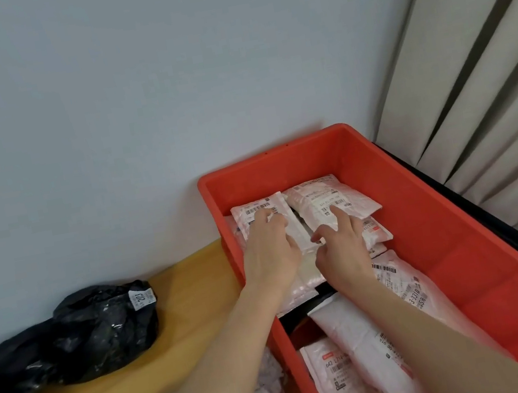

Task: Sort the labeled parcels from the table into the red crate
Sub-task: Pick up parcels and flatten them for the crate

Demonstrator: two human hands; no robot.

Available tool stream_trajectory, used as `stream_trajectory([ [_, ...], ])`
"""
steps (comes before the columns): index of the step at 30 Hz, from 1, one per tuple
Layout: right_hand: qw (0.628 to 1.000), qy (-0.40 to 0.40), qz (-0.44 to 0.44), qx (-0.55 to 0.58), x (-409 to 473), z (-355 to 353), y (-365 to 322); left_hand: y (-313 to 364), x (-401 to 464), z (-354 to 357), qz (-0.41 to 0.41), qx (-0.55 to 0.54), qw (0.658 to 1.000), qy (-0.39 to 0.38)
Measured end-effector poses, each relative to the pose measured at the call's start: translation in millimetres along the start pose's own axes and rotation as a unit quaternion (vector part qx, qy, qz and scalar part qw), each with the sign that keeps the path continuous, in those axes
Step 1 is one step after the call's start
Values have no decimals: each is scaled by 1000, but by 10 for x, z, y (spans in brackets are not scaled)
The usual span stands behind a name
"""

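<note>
Inside the red crate point(457, 230), at its far end, a pink labeled parcel point(253, 213) is gripped by the curled fingers of the left hand point(268, 246). A neighbouring pink parcel point(330, 199) is pressed by the extended fingers of the right hand point(342, 244). A black bag point(101, 331) is seen on the wooden table point(186, 340), left of the crate.

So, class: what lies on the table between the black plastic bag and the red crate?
Nothing: the head view shows only bare wooden tabletop between the black plastic bag and the red crate.
</note>
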State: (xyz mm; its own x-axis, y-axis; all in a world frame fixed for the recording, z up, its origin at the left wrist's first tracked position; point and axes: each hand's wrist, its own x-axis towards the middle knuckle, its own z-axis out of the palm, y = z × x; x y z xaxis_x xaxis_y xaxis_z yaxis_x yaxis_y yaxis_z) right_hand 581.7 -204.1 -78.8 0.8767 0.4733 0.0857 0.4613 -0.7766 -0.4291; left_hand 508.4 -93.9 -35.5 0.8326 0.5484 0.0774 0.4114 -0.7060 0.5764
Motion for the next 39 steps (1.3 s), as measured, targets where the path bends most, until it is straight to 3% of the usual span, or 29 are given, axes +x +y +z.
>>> stream_trajectory([
  [9, 995, 64, -62, 41, -300, -332, -727, -307, -370, -667, 37, -24, 998, 52],
  [18, 987, 63, -116, 87, -911, -188, -1574, -1015, -1054, -1312, -20, -6, 999, 38],
  [30, 981, -108, -159, 39, -1787, 534, -2405, -2183, -2148, -1611, -134, -3, 991, 7],
  [36, 945, -272, -183, -16, -2111, 1034, -2677, -2754, -2747, -1641, -224, -4, 974, -19],
  [39, 928, -339, -154, 24, -2313, 1288, -2792, -2992, -2999, -1683, -258, -8, 966, -26],
])
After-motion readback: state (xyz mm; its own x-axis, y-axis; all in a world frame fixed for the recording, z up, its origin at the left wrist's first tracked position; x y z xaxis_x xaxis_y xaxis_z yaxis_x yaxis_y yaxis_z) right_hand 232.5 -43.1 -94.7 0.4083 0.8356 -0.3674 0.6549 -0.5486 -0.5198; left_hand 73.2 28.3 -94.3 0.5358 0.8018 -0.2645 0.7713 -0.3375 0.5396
